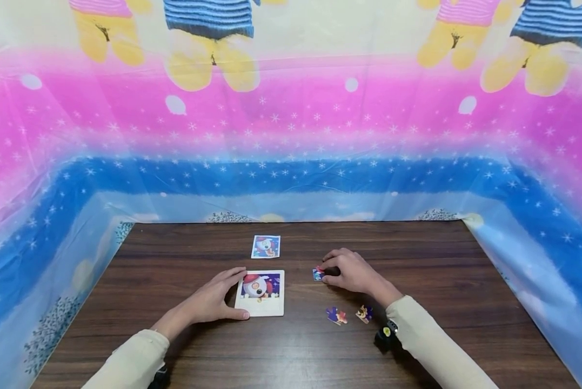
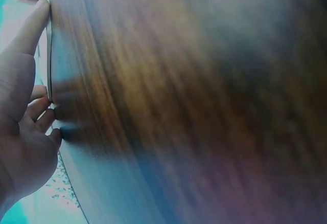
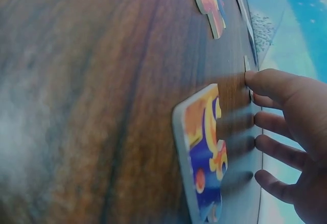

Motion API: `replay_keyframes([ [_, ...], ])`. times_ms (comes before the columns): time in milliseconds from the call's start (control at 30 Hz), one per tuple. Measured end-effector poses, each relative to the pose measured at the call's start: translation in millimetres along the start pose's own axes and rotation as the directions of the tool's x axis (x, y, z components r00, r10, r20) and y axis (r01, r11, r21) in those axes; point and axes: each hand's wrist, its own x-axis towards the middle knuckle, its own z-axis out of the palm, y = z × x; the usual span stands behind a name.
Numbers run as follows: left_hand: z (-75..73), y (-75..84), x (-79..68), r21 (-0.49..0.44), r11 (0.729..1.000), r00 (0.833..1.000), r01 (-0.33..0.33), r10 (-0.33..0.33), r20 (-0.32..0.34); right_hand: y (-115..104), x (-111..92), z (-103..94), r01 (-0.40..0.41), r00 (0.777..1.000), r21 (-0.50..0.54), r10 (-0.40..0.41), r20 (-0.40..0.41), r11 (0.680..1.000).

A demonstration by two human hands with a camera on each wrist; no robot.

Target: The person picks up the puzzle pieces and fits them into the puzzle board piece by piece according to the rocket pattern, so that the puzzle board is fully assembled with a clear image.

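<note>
A square jigsaw puzzle board (image 1: 269, 310) with a pale frame lies mid-table; its upper part shows a white-and-red cartoon figure on purple, its lower strip is bare. My left hand (image 1: 208, 300) grips the board's left side, thumb at the near corner and fingers at the far one. To the right of the board, my right hand (image 1: 353, 274) pinches a small blue-and-red puzzle piece (image 1: 316, 275) at the tabletop between thumb and fingers. In the right wrist view the fingertips (image 3: 263, 141) partly hide that piece.
Two loose puzzle pieces, one purple and red (image 1: 336, 315) and one purple and yellow (image 1: 364, 313), lie nearer than the right hand. Behind the board is a small picture card (image 1: 266, 247) with a similar figure. A patterned cloth (image 1: 291, 178) hangs along the table's back and sides.
</note>
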Motion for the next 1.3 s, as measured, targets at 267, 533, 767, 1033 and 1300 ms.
replay_keyframes([
  [267,-0.3,1.0,-0.5,0.001,1.0,1.0,-0.001,0.001,0.004,-1,1,-0.2,-0.018,0.998,0.043,0.02,-0.055,0.999],
  [533,-0.6,1.7,-0.8,0.004,1.0,1.0,0.009,-0.009,0.004,-11,3,-0.3,-0.026,0.993,0.137,0.041,-0.111,0.99],
  [767,-1.0,1.7,-0.9,0.003,1.0,1.0,-0.001,0.001,0.001,-25,10,2.9,0.025,0.989,0.145,-0.004,-0.145,0.989],
  [1033,-1.2,0.8,-0.2,0.003,1.0,1.0,-0.005,0.005,-0.001,-51,20,5.8,0.084,0.99,0.171,-0.063,-0.123,0.982],
  [1300,-2.2,1.5,-0.4,-0.001,1.0,1.0,0.001,-0.001,0.009,-80,33,11.7,0.17,0.981,0.199,-0.146,-0.13,0.965],
])
